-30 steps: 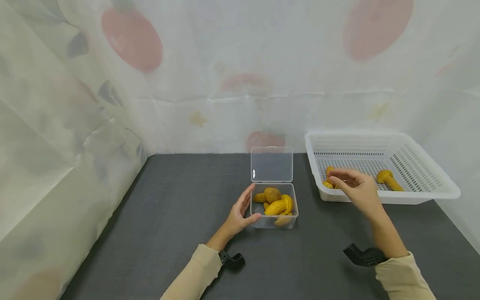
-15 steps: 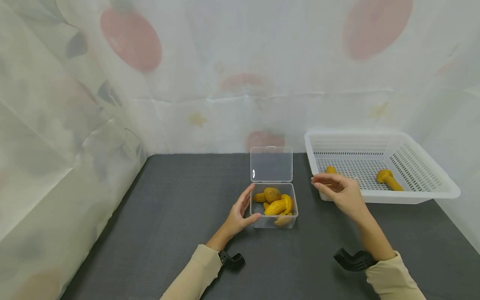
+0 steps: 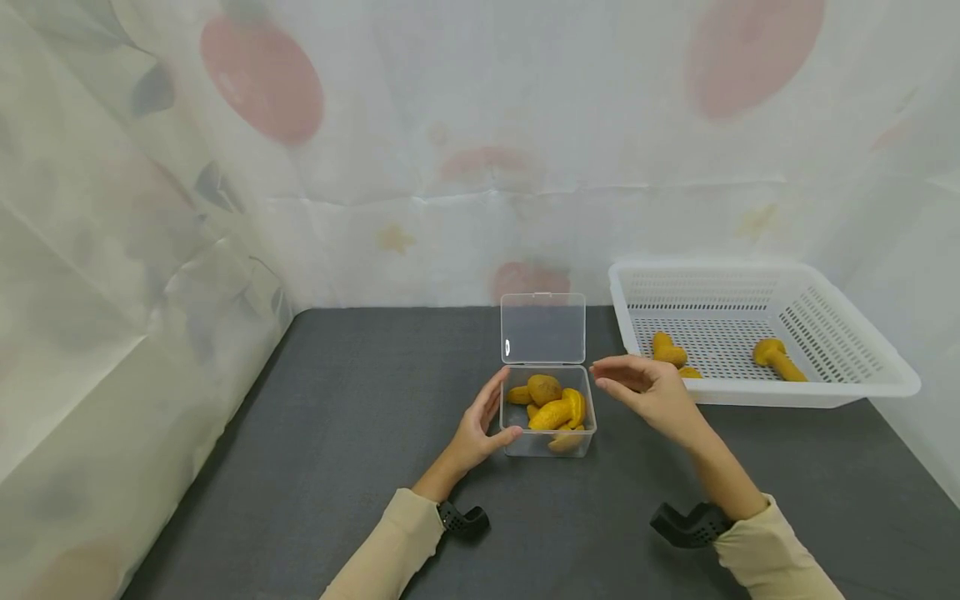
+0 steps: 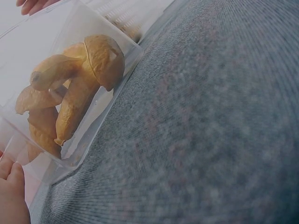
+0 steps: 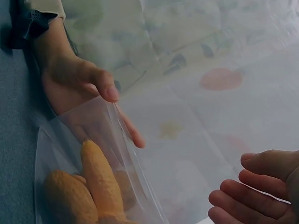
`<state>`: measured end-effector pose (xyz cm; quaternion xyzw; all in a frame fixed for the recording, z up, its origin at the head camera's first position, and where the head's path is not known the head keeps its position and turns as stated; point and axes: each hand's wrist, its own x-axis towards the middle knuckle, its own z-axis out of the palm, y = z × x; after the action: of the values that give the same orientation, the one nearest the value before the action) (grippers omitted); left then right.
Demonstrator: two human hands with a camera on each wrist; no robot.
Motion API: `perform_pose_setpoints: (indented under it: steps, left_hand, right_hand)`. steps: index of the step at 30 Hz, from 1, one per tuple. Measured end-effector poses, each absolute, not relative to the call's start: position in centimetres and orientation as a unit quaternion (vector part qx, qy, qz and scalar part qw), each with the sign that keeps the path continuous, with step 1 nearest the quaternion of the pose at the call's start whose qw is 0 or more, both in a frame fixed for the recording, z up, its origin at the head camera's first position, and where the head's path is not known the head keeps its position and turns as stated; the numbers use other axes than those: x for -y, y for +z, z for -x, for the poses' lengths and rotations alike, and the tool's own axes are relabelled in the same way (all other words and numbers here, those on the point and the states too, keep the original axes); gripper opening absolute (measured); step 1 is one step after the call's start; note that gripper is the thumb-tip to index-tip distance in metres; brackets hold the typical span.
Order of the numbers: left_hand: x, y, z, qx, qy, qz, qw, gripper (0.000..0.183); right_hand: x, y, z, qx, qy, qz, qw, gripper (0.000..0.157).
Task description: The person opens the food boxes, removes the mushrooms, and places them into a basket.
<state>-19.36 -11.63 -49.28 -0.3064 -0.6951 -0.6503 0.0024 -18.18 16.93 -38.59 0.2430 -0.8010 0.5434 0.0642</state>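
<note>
A clear plastic box (image 3: 513, 442) stands on the table with its hinged lid (image 3: 543, 329) raised at the back. Several yellow-brown mushrooms (image 3: 551, 414) lie inside; one with a rounded cap (image 4: 105, 60) shows large in the left wrist view. My left hand (image 3: 472, 429) holds the box at its left side, thumb at the front corner and fingers along the wall. Just right of the box's back corner hovers my right hand (image 3: 648, 396), fingers loosely bent. In the right wrist view nothing shows between the thumb and fingers of this right hand (image 5: 266, 186).
A white perforated basket (image 3: 840, 333) stands at the back right, holding a long-stemmed mushroom (image 3: 780, 360) and a small group of mushrooms (image 3: 670, 350) at its left end. Patterned white curtain (image 3: 450, 125) hangs behind and beside the dark table (image 3: 360, 400).
My right hand has moved left from over the basket to beside the box, bringing the mushrooms at the basket's left end into view. The left hand and box have stayed put.
</note>
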Motion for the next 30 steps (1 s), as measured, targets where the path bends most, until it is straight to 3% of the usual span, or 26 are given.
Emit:
perform_pose_setpoints:
  steps: [14, 30]
  left_hand:
    - [11.6, -49.4, 19.5, 0.702, -0.646, 0.3, 0.004, 0.085]
    - [11.7, -49.2, 19.4, 0.699, -0.65, 0.299, -0.008, 0.084]
  right_hand:
    - [-14.7, -39.5, 19.2, 0.811, 0.485, -0.326, 0.031, 0.029]
    - [-12.5, -40.3, 21.0, 0.802, 0.44, -0.4, -0.047, 0.03]
